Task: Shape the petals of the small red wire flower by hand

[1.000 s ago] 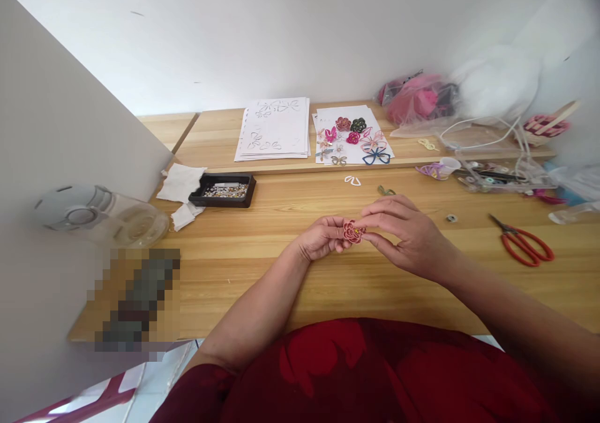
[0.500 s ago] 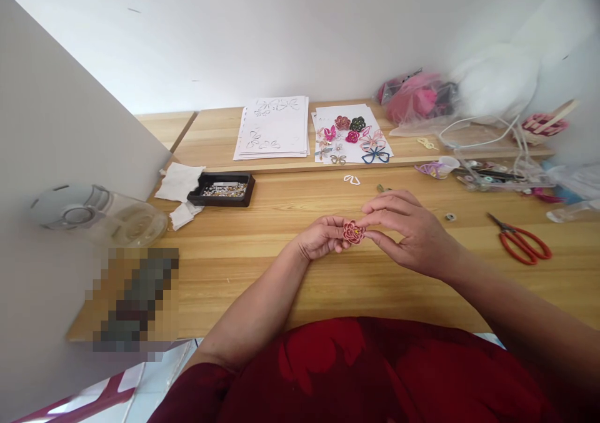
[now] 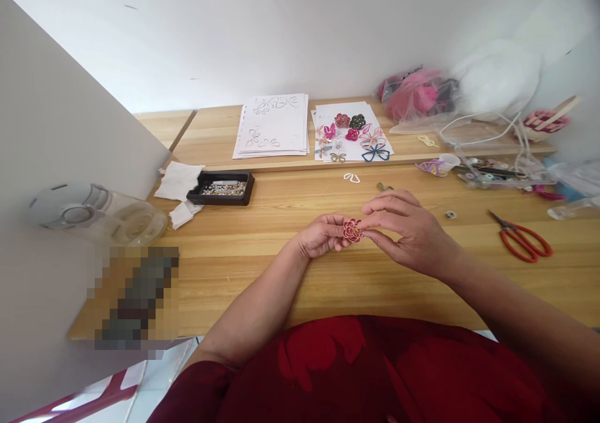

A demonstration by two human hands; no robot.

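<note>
A dusty-pink flower ornament [image 3: 350, 230] with looped layered petals and a small yellow centre is held over the table. My left hand [image 3: 323, 235] grips it from the left, thumb on its front and fingers curled behind. From the right, my right hand [image 3: 405, 232] pinches the flower near its centre between thumb and index fingertip; the other fingers are lifted and bent. Exactly what lies between those fingertips is too small to make out. Beyond the right hand lies a small green piece [image 3: 385, 187], partly covered by it, and a white looped piece [image 3: 351, 178].
Red-handled pliers or scissors [image 3: 525, 242] and a small spool [image 3: 450, 215] lie to the right. A black bead tray [image 3: 250, 189] stands left, near a clear jug [image 3: 140, 220]. Finished flowers rest on paper [image 3: 347, 105] on the raised shelf, beside drawn sheets [image 3: 276, 123].
The flower has tilted slightly in my left hand, and my right fingertips sit closer over its centre. The camera view has shifted a little.
</note>
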